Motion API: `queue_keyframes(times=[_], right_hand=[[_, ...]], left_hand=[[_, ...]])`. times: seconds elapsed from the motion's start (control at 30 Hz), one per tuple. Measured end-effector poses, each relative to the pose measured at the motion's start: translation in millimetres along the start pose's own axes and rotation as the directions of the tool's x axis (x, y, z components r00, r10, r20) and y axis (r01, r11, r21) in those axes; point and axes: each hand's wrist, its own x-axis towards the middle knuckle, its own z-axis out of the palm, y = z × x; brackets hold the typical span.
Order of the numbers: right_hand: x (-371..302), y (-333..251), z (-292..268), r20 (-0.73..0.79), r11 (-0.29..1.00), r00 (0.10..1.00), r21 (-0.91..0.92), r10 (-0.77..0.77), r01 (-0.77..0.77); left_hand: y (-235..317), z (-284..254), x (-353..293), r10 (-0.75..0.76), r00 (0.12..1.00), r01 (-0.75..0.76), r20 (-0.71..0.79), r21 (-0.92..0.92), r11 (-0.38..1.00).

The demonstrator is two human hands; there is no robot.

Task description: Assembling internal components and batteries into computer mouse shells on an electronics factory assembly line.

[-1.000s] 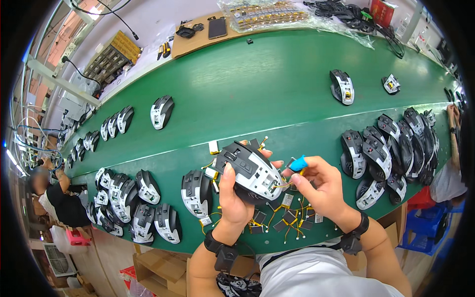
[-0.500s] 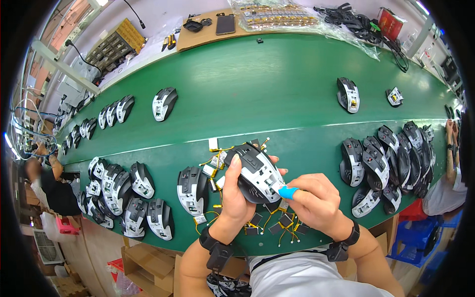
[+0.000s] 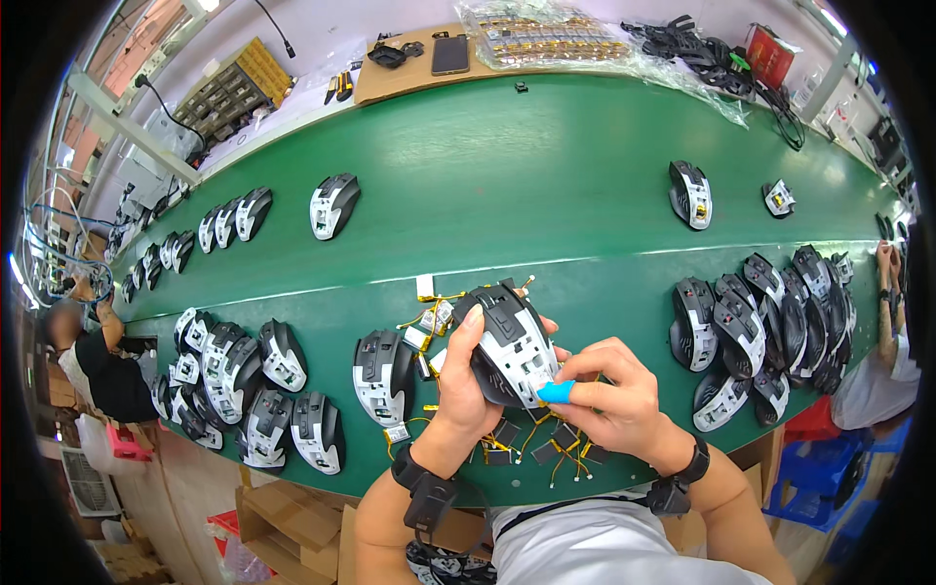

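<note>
A black-and-white computer mouse [image 3: 509, 343], partly assembled with cut-outs in its white part, is tilted in my left hand [image 3: 462, 388]. The left thumb lies along its side and other fingers show behind its far side. My right hand [image 3: 618, 398] is at the mouse's lower right end, its thumb and fingertips drawn together there. One digit wears a blue finger cot [image 3: 557, 392]. Whatever those fingertips grip is hidden. Small wired battery packs [image 3: 565, 444] lie under and around the mouse. Left of my left hand, another mouse [image 3: 382, 375] rests on the green table.
Groups of similar mice sit at the left [image 3: 229, 361] and right [image 3: 741, 322]. On the raised green surface stand a single mouse [image 3: 334, 207], another mouse [image 3: 690, 195] and a small white part [image 3: 779, 199]. A phone [image 3: 449, 56] lies at the back. Other people work at both sides.
My right fingers have shifted slightly left and down along the mouse's lower end, and the index finger is straighter. The mouse has turned a little in my left hand.
</note>
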Motion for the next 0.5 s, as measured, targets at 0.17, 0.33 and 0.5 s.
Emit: queue_keyframes(times=[0.17,0.33,0.5], right_hand=[[-0.6,-0.2,-2.4,-0.015,0.977,0.997,0.197,0.080,-0.076],[3.8,-6.0,-7.6,-0.021,0.979,0.983,0.095,0.185,-0.182],[3.1,-1.4,-4.5,-0.051,0.956,0.960,0.119,0.276,-0.269]], left_hand=[[0.3,0.1,-0.6,0.024,0.996,-0.027,0.086,0.035,0.999],[-0.7,2.7,-1.4,-0.004,0.993,-0.011,0.122,0.118,0.993],[-10.7,-1.6,-4.2,0.030,0.998,-0.038,0.053,0.160,0.986]])
